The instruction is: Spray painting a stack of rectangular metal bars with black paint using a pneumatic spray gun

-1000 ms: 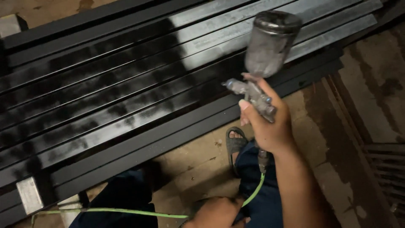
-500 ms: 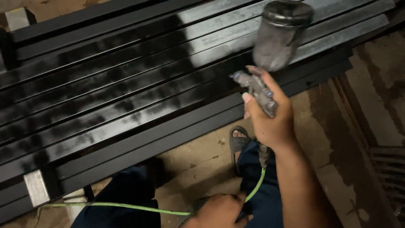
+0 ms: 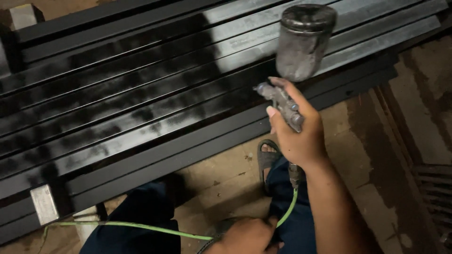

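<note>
My right hand (image 3: 297, 131) grips a paint-stained spray gun (image 3: 282, 101) with a round grey cup (image 3: 303, 40) on top, its nozzle aimed left at a row of long metal bars (image 3: 141, 108). The bars lie side by side, black with paint on the left, bare grey on the upper right. A green air hose (image 3: 141, 228) runs from the gun's base down to my left hand (image 3: 245, 237), which is closed around it at the bottom edge.
The bars rest on a support with a pale end block (image 3: 44, 203) at the lower left. Below lies a stained concrete floor (image 3: 226, 174), with my sandalled foot (image 3: 267, 157) and dark trouser legs. A metal grate (image 3: 435, 197) sits at the right.
My right hand and the spray gun have shifted to the right along the bars. The black painted area reaches a little further right. The left hand stays on the hose.
</note>
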